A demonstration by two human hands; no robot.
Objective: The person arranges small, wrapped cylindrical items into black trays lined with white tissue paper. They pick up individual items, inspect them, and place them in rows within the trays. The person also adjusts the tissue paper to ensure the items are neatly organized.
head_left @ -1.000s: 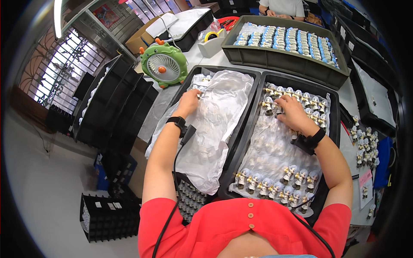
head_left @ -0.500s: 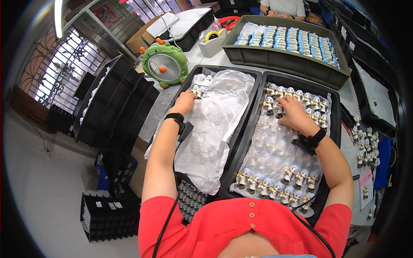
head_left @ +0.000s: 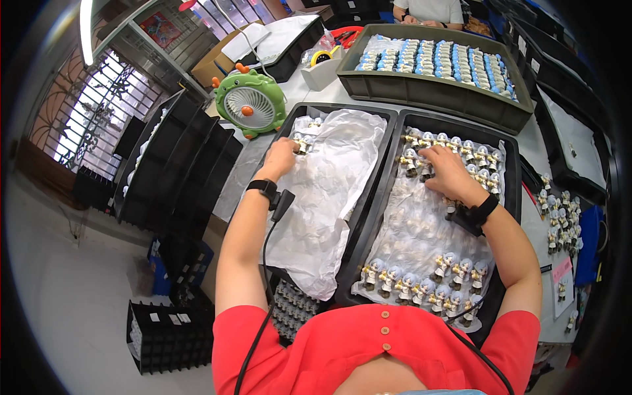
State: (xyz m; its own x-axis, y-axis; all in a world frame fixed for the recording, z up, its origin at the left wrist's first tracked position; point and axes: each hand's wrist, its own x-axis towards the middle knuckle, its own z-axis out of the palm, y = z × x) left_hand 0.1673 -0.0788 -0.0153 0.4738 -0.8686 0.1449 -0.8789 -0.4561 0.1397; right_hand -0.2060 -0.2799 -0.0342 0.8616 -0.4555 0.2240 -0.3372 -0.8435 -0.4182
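Head view: left hand (head_left: 280, 160) holds upright figurine (head_left: 301, 142)

**Two trays side by side on the worktop**

The left tray (head_left: 388, 118) holds crumpled paper (head_left: 329, 191); the right tray (head_left: 510, 171) holds figurines (head_left: 421, 289) in rows at its near and far ends. Behind both sits a bin (head_left: 434, 99). A fan (head_left: 250, 105) stands left of the trays, at their far end.

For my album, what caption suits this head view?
Left hand sets a small figurine on white paper, right hand among figurines in the right tray.
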